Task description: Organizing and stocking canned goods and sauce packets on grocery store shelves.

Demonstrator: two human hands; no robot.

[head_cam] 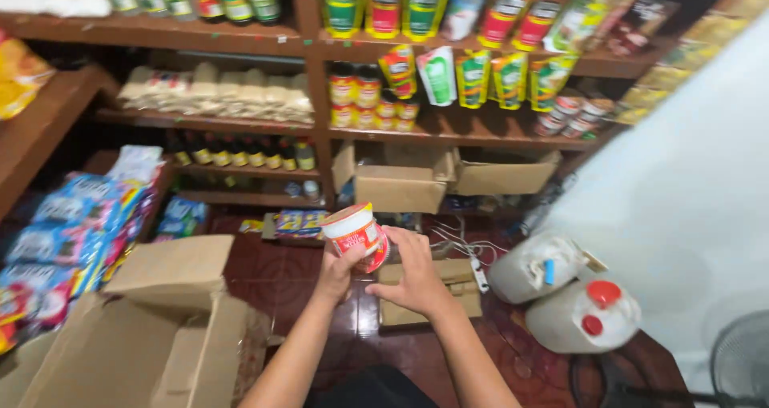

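Note:
A round red and white cup with a pale lid is held tilted in front of me, above the dark red tiled floor. My left hand grips it from below and behind. My right hand rests against its right side with fingers curled. Both forearms reach up from the bottom of the head view. Directly beneath the hands lies a small flat cardboard box.
A large open cardboard box stands at lower left. Wooden shelves hold cans, pouches and bottles; open cartons sit below. Two white jugs with red caps lie at right. Snack packs fill the left shelf. A fan is at lower right.

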